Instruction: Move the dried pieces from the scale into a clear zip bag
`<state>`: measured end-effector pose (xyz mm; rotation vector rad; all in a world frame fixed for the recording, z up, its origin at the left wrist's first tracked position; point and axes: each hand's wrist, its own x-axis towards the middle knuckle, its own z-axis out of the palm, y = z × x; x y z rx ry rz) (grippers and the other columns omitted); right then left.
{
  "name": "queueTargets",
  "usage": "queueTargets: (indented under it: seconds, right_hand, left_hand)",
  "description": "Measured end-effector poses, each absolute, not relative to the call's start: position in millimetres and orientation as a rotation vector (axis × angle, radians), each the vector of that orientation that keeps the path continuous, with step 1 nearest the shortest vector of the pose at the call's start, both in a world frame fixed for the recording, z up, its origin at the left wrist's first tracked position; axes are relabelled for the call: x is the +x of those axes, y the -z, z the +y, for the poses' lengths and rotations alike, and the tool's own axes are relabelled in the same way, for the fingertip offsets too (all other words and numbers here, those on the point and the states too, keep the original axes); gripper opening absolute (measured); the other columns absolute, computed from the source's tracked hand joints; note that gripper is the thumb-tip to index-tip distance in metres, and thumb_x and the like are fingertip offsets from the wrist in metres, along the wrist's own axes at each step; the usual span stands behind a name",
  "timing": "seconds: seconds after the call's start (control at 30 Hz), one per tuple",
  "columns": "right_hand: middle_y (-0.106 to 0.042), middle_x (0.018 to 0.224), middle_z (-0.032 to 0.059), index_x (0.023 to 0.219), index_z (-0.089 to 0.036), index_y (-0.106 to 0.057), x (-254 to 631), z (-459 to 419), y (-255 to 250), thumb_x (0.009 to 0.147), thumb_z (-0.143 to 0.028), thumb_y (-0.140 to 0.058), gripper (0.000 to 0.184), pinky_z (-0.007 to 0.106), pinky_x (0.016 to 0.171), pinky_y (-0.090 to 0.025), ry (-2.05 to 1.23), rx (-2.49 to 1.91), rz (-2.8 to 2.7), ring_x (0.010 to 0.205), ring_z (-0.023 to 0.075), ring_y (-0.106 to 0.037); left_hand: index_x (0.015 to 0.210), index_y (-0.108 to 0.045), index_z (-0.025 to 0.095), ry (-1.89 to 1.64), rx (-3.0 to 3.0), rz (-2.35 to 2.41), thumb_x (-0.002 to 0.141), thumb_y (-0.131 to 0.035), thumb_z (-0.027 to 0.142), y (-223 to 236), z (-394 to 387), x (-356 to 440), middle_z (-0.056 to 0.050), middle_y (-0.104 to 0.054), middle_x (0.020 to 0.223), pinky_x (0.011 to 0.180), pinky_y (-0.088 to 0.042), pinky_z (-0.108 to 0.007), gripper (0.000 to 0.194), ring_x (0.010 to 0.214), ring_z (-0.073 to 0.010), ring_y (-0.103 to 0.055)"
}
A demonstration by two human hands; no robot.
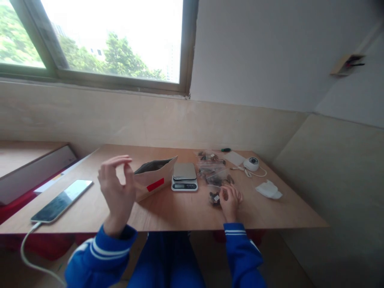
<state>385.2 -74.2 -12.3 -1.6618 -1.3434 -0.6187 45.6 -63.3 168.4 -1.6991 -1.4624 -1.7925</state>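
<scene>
My left hand is raised above the wooden table, fingers curled apart and holding nothing, just left of an open brown paper bag with a red label. My right hand rests on the table with its fingers bent onto a small clear bag of dark pieces. A small digital scale stands between the paper bag and several more clear bags of dark pieces.
A phone on a white cable lies at the table's left. At the back right sit a small white round device with a cord, a green pen and a crumpled white tissue. A window and wall stand behind.
</scene>
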Motion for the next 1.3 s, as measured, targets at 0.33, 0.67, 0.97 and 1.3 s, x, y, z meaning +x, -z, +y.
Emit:
queueTargets:
  seconds: [0.33, 0.67, 0.97, 1.3]
  right_hand:
    - [-0.072, 0.083, 0.0057, 0.090, -0.021, -0.070, 319, -135, -38, 0.090, -0.033, -0.050, 0.023, 0.038, 0.085, -0.038, 0.322, -1.673, -1.366, 0.077, 0.0218, -0.064]
    - [-0.073, 0.091, 0.0087, 0.092, -0.017, -0.066, 236, -131, -83, 0.082, -0.045, -0.059, 0.030, 0.030, 0.077, -0.052, -0.715, -1.386, -1.039, 0.086, 0.0229, -0.068]
    - [-0.072, 0.088, 0.0088, 0.087, -0.016, -0.065, 191, -110, -96, 0.086, -0.039, -0.052, 0.026, 0.030, 0.076, -0.052, -0.840, -1.271, -1.135, 0.083, 0.0221, -0.068]
    - [-0.070, 0.062, 0.0057, 0.069, -0.017, -0.067, 191, -103, -103, 0.077, -0.041, -0.060, 0.026, 0.028, 0.054, -0.051, -0.982, -1.371, -1.260, 0.058, 0.0208, -0.066]
  left_hand:
    - [0.101, -0.058, 0.021, 1.690, -2.532, -1.565, 0.087, -0.041, 0.020, -76, -88, 80, -0.007, -0.063, 0.102, 0.084, -0.048, -0.035, 0.022, 0.099, -0.0215, -0.059]
    - [0.108, -0.057, 0.022, 2.185, -2.443, -1.914, 0.088, -0.048, 0.038, -90, -106, 77, -0.007, -0.061, 0.114, 0.090, -0.046, -0.033, 0.028, 0.107, -0.0207, -0.057]
    - [0.072, -0.061, 0.018, 2.188, -2.646, -2.096, 0.086, -0.046, 0.050, -95, -98, 80, -0.005, -0.064, 0.079, 0.081, -0.046, -0.030, 0.038, 0.082, -0.0197, -0.060]
    - [0.072, -0.054, 0.018, 1.913, -2.655, -2.488, 0.082, -0.049, 0.055, -98, -94, 73, 0.000, -0.055, 0.062, 0.058, -0.039, -0.026, 0.038, 0.061, -0.0156, -0.051]
